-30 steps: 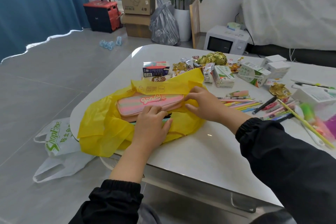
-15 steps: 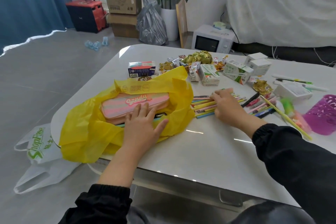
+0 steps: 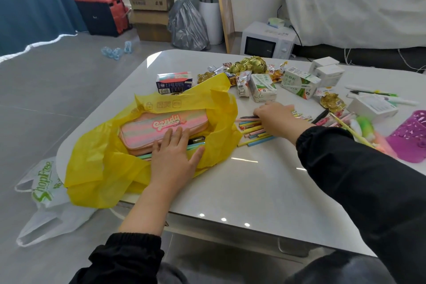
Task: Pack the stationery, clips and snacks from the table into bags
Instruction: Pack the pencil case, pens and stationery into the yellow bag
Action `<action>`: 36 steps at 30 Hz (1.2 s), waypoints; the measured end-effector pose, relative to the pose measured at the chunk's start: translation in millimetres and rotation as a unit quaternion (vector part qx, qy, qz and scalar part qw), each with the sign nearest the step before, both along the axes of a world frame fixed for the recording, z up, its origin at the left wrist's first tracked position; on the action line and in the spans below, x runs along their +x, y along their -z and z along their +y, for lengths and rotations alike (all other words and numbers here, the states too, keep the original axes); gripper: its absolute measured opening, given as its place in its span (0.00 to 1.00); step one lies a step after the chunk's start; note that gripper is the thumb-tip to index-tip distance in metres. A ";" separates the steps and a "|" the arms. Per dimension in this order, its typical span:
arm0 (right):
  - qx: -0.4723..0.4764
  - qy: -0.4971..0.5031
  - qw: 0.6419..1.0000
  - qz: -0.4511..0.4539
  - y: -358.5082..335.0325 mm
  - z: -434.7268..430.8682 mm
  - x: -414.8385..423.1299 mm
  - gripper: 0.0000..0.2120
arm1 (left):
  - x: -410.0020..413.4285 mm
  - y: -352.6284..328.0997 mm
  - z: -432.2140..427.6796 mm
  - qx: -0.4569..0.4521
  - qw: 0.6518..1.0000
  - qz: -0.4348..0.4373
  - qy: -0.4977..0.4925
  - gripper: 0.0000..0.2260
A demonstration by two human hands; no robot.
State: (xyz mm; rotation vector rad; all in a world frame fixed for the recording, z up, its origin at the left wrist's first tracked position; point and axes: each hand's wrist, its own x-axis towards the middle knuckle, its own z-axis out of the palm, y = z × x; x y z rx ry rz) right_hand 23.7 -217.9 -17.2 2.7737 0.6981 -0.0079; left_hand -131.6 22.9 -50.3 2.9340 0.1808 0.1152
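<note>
A yellow plastic bag (image 3: 99, 163) lies open on the left part of the white table (image 3: 242, 187). Inside it sits a pink striped pencil case (image 3: 159, 125) with a few pens beside it. My left hand (image 3: 175, 157) lies flat, fingers spread, on the bag's near edge and the case. My right hand (image 3: 276, 117) rests on a heap of coloured pencils (image 3: 253, 132) just right of the bag, fingers curved over them; whether it grips any is hidden. Snacks lie behind: gold-wrapped sweets (image 3: 251, 64), drink cartons (image 3: 262, 87) and a small box (image 3: 174, 82).
More pens and markers (image 3: 380, 97), white boxes (image 3: 327, 71) and a purple holder (image 3: 410, 136) crowd the table's right side. A white shopping bag (image 3: 46, 196) lies on the floor at the left. A microwave (image 3: 265, 41), cardboard boxes and a plant stand behind the table.
My right hand left the bag's right edge and moved right onto the coloured pencils. My left hand stayed on the bag and case.
</note>
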 end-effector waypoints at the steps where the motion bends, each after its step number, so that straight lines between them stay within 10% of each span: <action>1: -0.007 -0.011 1.000 -0.002 -1.4 1.3 2.6 0.09 | 0.3 0.3 0.2 0.000 1.000 -0.001 0.000 0.31; 20: 0.125 0.002 0.991 -0.041 -11.8 -25.4 -13.5 0.11 | 0.4 2.8 1.0 -0.001 1.000 -0.014 0.005 0.29; 36: 0.003 -0.051 0.997 0.052 4.2 -39.6 -32.1 0.07 | -2.4 4.2 6.1 -0.012 1.000 0.006 0.021 0.27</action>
